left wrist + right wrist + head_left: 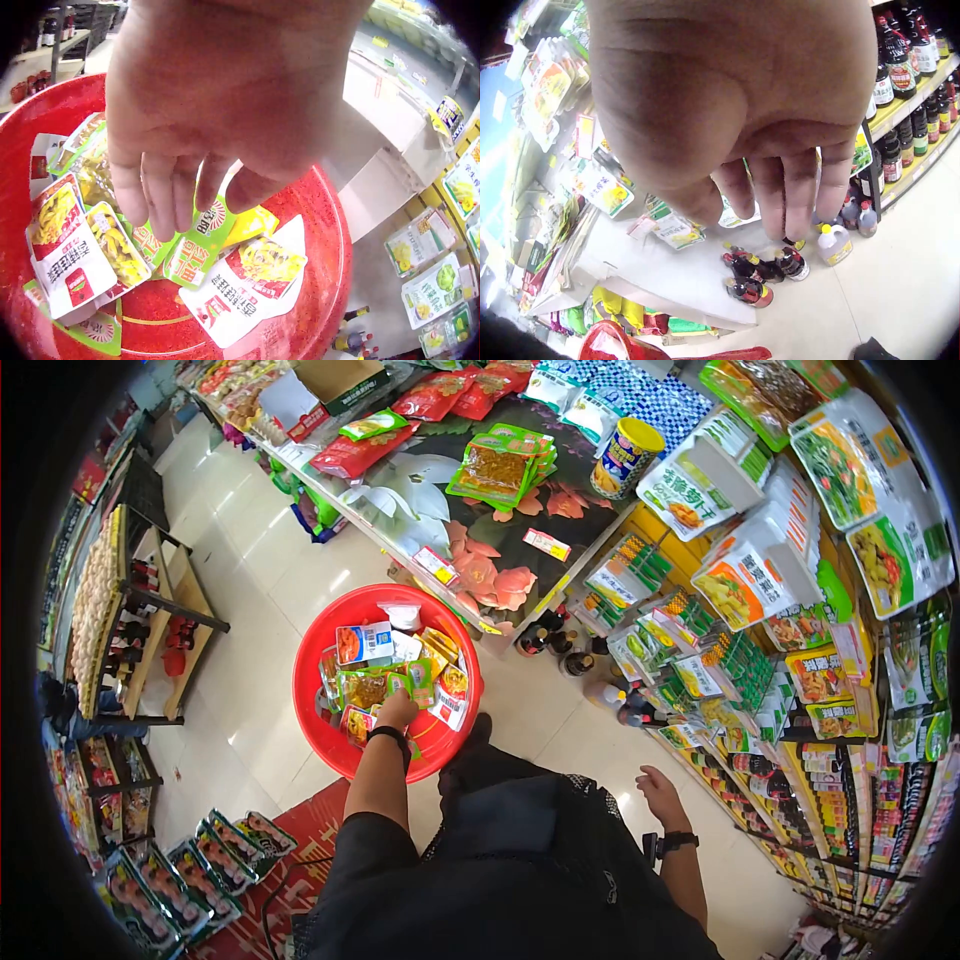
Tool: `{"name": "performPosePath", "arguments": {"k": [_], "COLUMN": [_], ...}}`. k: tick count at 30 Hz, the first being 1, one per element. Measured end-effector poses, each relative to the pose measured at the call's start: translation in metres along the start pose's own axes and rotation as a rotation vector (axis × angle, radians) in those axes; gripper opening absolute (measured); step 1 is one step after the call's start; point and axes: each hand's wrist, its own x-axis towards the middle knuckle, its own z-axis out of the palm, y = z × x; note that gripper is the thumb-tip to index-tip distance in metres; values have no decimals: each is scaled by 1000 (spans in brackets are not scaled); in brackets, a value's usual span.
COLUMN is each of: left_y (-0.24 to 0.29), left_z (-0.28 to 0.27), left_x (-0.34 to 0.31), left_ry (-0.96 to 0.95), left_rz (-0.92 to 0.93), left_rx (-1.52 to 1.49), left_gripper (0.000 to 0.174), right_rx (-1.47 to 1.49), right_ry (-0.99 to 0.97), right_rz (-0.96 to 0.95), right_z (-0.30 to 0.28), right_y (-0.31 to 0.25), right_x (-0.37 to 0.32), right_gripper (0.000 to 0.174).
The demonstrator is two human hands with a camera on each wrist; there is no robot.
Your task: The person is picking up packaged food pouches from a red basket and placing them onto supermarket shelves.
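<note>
My left hand (397, 710) reaches down into a red plastic basin (312, 735) on the floor, among packaged foods. In the left wrist view its fingers and thumb come together at a green food packet (196, 244), whose top edge lies between them. White-backed packets with pictures of yellow food, such as one packet (259, 281), lie around it. A blue-and-white packet (365, 643) and a yellow packet (436, 650) rest further up in the basin. At my right side, my right hand (660, 795) hangs over the floor with loose fingers, holding nothing.
Ahead stands a flower-patterned display table (420, 510) with green packets (500, 465), red bags and a can (627, 457). Hanging packets (745, 585) and stocked shelves line the right. Dark bottles (560, 645) stand on the floor. A wooden rack (165, 610) is at left.
</note>
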Motion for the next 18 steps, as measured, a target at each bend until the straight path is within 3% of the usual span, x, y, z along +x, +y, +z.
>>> {"name": "performPosePath", "arguments": {"k": [2, 6, 8, 12, 13, 18], "left_y": [-3, 7, 2, -14, -3, 6], "left_z": [4, -10, -12, -6, -18, -30], "left_x": [17, 36, 49, 74, 70, 73], "left_ry": [9, -48, -84, -130, -115, -151], "left_rz": [-31, -21, -19, -63, -37, -51], "left_rx": [-20, -51, -53, -75, 64, 59], "left_gripper": [43, 50, 51, 57, 57, 43], "right_rx": [-41, -147, -160, 116, 110, -3], "right_ry": [-20, -77, -128, -152, -155, -147], "right_rz": [26, 85, 227, 324, 354, 291], "right_z": [8, 39, 51, 75, 75, 81], "right_y": [-24, -5, -5, 73, 57, 31], "right_x": [-14, -39, -55, -73, -80, -70], "right_gripper": [42, 40, 41, 41, 41, 43]}}
